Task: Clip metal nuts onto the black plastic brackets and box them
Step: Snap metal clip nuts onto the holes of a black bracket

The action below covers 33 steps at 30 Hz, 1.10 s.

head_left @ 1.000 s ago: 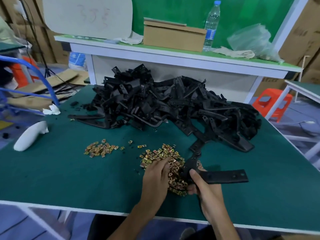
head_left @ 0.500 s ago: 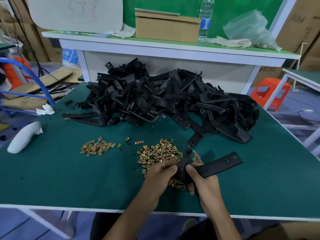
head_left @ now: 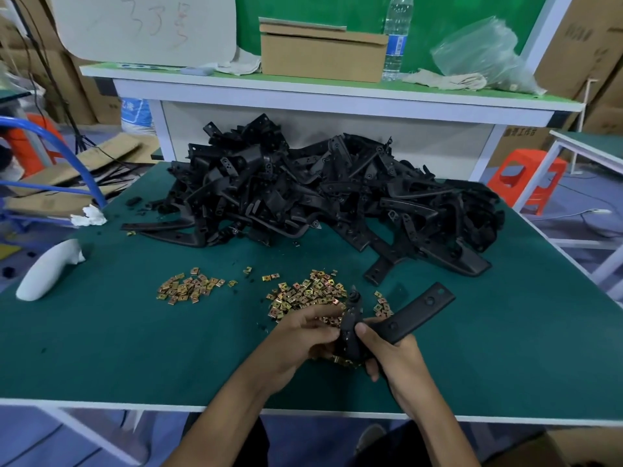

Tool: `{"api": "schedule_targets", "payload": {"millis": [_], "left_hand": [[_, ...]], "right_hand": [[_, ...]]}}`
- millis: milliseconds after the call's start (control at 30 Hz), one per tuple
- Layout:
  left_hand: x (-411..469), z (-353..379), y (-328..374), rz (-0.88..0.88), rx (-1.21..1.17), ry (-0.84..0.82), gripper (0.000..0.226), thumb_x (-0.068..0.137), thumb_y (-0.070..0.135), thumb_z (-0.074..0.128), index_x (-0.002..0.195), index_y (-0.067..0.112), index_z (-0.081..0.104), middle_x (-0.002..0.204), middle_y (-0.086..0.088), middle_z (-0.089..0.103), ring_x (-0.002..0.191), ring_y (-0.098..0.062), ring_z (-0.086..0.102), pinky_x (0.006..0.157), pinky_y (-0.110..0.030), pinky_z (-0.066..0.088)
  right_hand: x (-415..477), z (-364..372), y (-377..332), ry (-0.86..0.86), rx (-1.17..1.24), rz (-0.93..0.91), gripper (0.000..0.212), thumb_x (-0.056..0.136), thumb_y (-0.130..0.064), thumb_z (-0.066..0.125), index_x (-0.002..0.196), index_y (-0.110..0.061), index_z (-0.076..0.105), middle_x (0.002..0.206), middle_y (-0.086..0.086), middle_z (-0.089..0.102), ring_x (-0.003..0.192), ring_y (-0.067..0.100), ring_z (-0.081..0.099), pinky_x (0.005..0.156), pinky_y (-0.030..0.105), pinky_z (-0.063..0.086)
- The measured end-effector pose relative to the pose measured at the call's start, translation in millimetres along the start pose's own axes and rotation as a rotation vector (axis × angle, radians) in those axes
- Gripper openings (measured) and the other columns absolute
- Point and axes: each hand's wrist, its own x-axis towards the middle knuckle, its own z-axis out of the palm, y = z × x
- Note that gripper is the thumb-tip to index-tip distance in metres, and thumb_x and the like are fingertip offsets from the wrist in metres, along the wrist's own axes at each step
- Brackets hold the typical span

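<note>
In front of the heap of black brackets [head_left: 320,193], toward its left end, a small scatter of metal nuts [head_left: 188,287] lies on the green table [head_left: 101,348]. In front of the heap's middle sits the larger nut pile [head_left: 306,293]. Nearer you than the heap, over that pile's near edge, your left hand [head_left: 303,335] has its fingers curled and pinched against the short arm of the L-shaped bracket [head_left: 404,315]; whether a nut sits between them I cannot tell. In front of the heap's right half, your right hand [head_left: 394,355] grips the bracket at its bend, thumb on top, with the long arm angled back toward the heap. You appear to be in the clipping step. The next move likely calls for pushing a nut squarely onto the short arm while your right hand braces it.
</note>
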Motion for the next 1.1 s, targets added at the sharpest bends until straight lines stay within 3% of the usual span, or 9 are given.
{"api": "schedule_targets", "payload": {"millis": [200,433,600,767,933,1100], "left_hand": [[3.4,11.3,-8.6,-0.046,-0.198,0.030,0.023,0.091,-0.002,0.065,0.112,0.006,0.071,0.097,-0.014,0.072,0.077,-0.018,0.069,0.062,-0.027,0.055],[-1.6,-3.2,-0.3,-0.004,-0.033,-0.082,0.023,0.089,-0.003,0.068,0.108,0.009,0.066,0.078,-0.007,0.069,0.068,-0.015,0.065,0.062,-0.025,0.053],[-3.3,-2.2,-2.0,0.024,-0.042,-0.114,0.029,0.090,-0.002,0.067,0.116,0.008,0.065,0.080,-0.006,0.068,0.070,-0.015,0.065,0.065,-0.025,0.053],[-6.0,-12.8,0.7,0.027,0.025,-0.214,0.040,0.086,0.004,0.071,0.125,0.011,0.060,0.080,-0.004,0.061,0.073,-0.015,0.061,0.069,-0.026,0.051],[-5.5,-12.6,-4.6,0.046,0.011,-0.288,0.052,0.086,0.006,0.072,0.135,0.013,0.057,0.082,-0.007,0.060,0.076,-0.017,0.062,0.069,-0.028,0.051],[-5.0,-13.6,-13.4,0.042,-0.075,-0.218,0.039,0.082,0.011,0.076,0.117,0.026,0.072,0.079,0.000,0.065,0.076,-0.015,0.065,0.068,-0.026,0.052]], "right_hand": [[-0.4,-3.0,-0.1,0.000,0.067,-0.007,0.048,0.075,-0.047,0.084,0.086,-0.003,0.069,0.072,0.016,0.063,0.048,0.026,0.048,0.037,0.028,0.040],[1.0,-4.6,-0.7,-0.050,0.007,0.024,0.057,0.073,-0.055,0.085,0.090,-0.002,0.071,0.072,0.009,0.065,0.047,0.024,0.047,0.037,0.027,0.038],[1.3,-6.6,-3.4,-0.089,0.004,0.050,0.053,0.072,-0.057,0.086,0.086,-0.008,0.071,0.072,0.011,0.065,0.047,0.026,0.049,0.038,0.027,0.040],[1.4,-4.5,-6.9,-0.147,-0.024,0.066,0.065,0.071,-0.059,0.085,0.091,0.001,0.068,0.072,0.014,0.065,0.046,0.024,0.050,0.038,0.026,0.039],[-0.2,-3.4,-13.2,-0.214,-0.060,0.070,0.046,0.073,-0.063,0.082,0.081,-0.019,0.072,0.070,0.010,0.065,0.049,0.024,0.052,0.039,0.027,0.041],[-2.3,1.5,-11.5,-0.175,-0.049,0.025,0.040,0.075,-0.064,0.080,0.079,-0.026,0.069,0.067,0.006,0.063,0.044,0.021,0.051,0.038,0.027,0.040]]}}
